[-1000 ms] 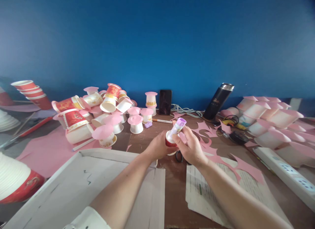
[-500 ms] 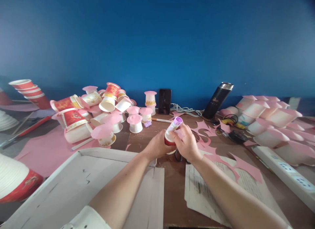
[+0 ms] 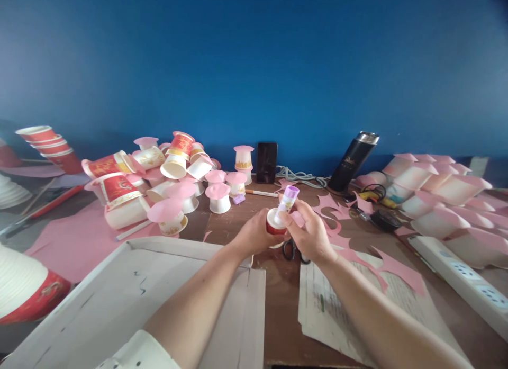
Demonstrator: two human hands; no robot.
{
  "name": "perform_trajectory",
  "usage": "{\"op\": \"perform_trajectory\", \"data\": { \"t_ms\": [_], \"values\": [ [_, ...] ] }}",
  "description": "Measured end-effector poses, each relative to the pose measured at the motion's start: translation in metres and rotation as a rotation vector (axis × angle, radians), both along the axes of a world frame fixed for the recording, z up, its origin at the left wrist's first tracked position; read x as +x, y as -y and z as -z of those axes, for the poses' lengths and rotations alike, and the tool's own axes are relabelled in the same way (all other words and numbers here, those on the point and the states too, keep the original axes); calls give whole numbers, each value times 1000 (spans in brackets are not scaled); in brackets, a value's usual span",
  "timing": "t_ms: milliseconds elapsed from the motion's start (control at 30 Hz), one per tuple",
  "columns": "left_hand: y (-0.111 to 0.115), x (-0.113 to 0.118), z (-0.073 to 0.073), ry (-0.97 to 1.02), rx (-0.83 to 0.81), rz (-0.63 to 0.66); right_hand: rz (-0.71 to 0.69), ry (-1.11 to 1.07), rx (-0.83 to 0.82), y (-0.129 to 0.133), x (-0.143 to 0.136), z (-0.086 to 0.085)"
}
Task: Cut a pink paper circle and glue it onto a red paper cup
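Blue wall behind the desk (image 3: 278,300). Near the desk's middle, the left hand (image 3: 254,235) grips one small red-banded cup (image 3: 273,224), while the right hand (image 3: 313,235) pinches one purple-capped glue stick (image 3: 286,204), tip on the cup. One black flask (image 3: 353,161) and one phone (image 3: 266,162) stand at the back edge.

cups (image 3: 159,173) left, flask (image 3: 353,161) right, table (image 3: 281,284)

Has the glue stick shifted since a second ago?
Yes, slightly: the glue stick now stands more upright over the cup, its purple end nearer the phone.
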State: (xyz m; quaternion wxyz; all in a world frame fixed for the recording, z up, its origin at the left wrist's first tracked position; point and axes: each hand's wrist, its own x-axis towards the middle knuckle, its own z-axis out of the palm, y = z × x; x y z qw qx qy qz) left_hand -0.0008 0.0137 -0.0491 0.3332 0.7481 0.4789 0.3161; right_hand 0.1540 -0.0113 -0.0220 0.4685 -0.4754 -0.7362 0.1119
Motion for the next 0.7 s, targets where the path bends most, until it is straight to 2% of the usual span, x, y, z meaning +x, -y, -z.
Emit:
{"op": "perform_trajectory", "data": {
  "t_ms": [167, 267, 467, 567, 700],
  "values": [
    [0, 0, -2, 3, 17, 38, -30, 88, 5, -1, -3, 3],
    [0, 0, -3, 14, 39, 57, 5, 128, 45, -7, -4, 6],
    [3, 0, -3, -8, 29, 3, 93, 160, 124, -10, 3, 6],
    [3, 1, -3, -20, 21, 3, 103, 174, 101, -4, 6, 1],
    [1, 0, -2, -14, 22, 12, 47, 154, 38, 1, 5, -1]
  ]
}}
